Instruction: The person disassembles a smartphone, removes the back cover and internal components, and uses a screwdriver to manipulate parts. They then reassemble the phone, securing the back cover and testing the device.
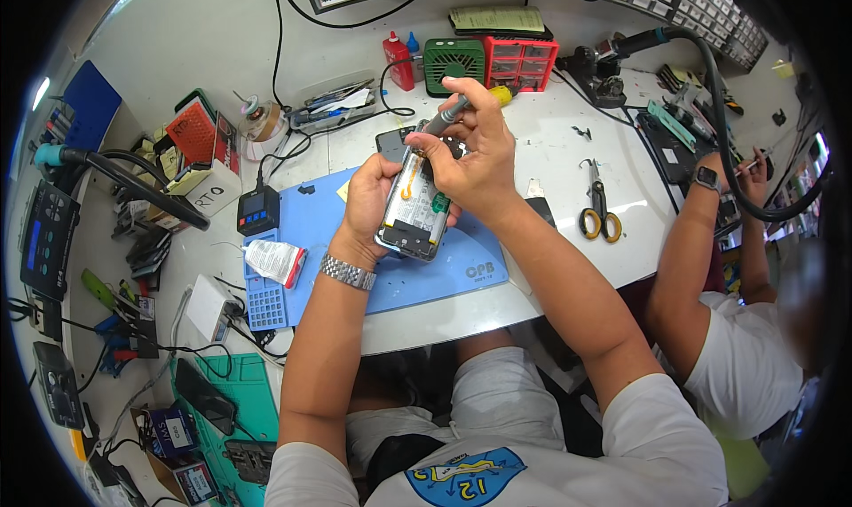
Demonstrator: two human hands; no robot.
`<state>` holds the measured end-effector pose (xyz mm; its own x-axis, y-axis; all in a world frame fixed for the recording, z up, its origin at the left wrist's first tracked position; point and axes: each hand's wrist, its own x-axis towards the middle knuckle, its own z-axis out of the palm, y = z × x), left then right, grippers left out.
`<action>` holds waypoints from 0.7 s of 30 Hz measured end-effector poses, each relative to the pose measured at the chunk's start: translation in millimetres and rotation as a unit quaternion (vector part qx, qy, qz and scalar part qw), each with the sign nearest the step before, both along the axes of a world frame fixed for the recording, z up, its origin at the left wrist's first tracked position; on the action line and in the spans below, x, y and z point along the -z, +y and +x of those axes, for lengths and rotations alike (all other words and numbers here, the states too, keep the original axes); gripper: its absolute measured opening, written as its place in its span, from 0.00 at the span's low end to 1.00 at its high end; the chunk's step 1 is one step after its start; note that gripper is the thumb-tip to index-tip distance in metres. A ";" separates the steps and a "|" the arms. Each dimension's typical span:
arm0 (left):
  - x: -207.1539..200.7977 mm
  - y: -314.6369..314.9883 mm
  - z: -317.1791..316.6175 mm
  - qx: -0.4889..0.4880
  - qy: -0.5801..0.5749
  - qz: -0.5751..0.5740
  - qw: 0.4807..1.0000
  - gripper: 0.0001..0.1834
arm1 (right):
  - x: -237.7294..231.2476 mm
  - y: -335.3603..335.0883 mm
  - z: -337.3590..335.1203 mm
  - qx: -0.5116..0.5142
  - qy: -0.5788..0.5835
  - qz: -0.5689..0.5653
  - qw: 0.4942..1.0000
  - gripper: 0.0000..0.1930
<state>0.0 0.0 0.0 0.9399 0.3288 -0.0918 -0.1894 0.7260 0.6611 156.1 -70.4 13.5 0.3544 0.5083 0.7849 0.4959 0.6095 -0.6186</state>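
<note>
Over phone [411, 211]: right hand [475, 157] arched, gripping grey tool [446, 115].

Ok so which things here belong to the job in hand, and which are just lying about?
Apparently in use:
opened phone, in the left hand
grey tool, in the right hand
blue mat, underneath

Apparently lying about:
scissors
green fan
red drawer unit

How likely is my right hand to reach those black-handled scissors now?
Probably yes: the scissors lie uncovered on the white table, though your right hand would likely have to put down the grey tool it holds.
</note>
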 end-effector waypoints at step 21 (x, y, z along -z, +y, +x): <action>-4.0 -7.2 1.9 -0.025 0.039 -0.005 0.999 0.35 | -10.4 -7.6 -9.2 -0.069 0.109 0.008 0.992 0.28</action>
